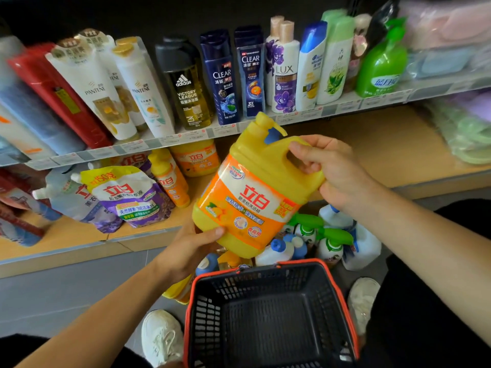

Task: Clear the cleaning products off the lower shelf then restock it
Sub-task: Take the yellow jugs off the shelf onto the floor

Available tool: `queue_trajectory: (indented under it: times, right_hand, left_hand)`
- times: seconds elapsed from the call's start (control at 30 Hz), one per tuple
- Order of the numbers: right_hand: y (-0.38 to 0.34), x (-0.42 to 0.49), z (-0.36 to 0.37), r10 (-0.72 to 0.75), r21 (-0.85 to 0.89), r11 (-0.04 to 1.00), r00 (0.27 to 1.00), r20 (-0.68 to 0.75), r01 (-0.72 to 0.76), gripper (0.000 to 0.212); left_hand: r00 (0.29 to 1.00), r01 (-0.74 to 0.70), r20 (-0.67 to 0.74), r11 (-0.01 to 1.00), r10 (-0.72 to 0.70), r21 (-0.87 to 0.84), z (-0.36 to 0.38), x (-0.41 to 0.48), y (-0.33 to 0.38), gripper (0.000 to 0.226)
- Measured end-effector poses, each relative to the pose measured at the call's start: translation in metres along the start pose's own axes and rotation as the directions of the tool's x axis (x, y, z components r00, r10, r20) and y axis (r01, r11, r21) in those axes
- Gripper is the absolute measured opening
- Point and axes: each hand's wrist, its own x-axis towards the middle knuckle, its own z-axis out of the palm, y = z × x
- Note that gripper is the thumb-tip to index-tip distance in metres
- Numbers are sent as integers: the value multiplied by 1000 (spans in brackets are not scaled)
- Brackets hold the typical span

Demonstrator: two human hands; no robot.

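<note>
Jug (255, 197) gripped by right hand (335, 170), left hand (191, 248) clasping base, above basket (265, 263) rim

Both hands (342, 171) hold a yellow detergent jug (255, 195) above a basket (268, 269).

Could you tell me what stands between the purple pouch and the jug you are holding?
A small yellow bottle on the lower shelf, in the head view.
</note>
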Motion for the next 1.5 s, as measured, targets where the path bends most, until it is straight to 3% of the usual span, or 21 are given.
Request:
queue_trajectory:
  times: [0.1,0.2,0.37,0.5,0.6,0.67,0.73,0.8,0.83,0.9,0.97,1.0,1.17,1.3,1.43,1.5]
  right_hand:
    - [7,7,-3,44,62,997,997,-67,-40,15]
    - [16,9,-5,73,68,996,989,-128,-65,7]
    - [32,12,-8,42,-93,994,994,-104,-52,5]
    - [44,15,-14,36,-422,901,985,-166,-104,11]
    - [47,12,-16,-202,-667,740,975,-92,90,50]
    - [46,9,-13,-292,-796,530,944,153,293,68]
    - [47,6,-7,-190,-858,303,908,373,415,88]
    - [51,5,0,-43,-869,160,882,469,469,109]
    - [53,6,3,20,-862,157,871,490,481,116]
    - [58,7,5,116,-827,314,845,522,467,118]
    - [62,8,2,141,-765,485,826,546,423,104]
    - [63,7,0,126,-749,513,827,549,419,98]
    - [70,-4,-2,50,-734,533,851,523,420,88]
    - [74,-9,3,4,-740,532,873,488,411,86]
    - [74,-14,5,-4,-741,550,888,460,386,85]
    - [74,-15,6,-10,-740,564,899,438,367,84]
  left_hand:
    - [998,-21,-63,982,9,-189,8,3,4,97]
    - [995,-57,-98,963,32,-262,17,5,11,104]
    - [948,-175,-285,980,143,-93,18,9,22,79]
    - [871,-212,-418,965,258,153,7,10,35,95]
    - [825,-161,-424,875,374,457,2,8,43,98]
    - [820,-112,-379,769,430,630,4,7,47,99]
    - [833,-83,-325,681,448,728,8,6,51,100]
    - [856,-71,-262,604,445,794,14,4,54,102]
    - [871,-76,-223,568,438,819,17,3,56,102]
    - [897,-118,-137,525,421,843,23,1,58,101]
    - [914,-156,-78,524,398,837,27,-1,59,100]
    - [920,-169,-60,529,388,832,28,-2,59,99]
    - [915,-198,-57,567,399,800,36,-4,59,77]
    - [891,-199,-59,505,449,840,42,-6,59,69]
    - [783,-412,183,274,595,869,48,-10,56,48]
    - [749,-450,240,209,617,868,47,-9,54,46]
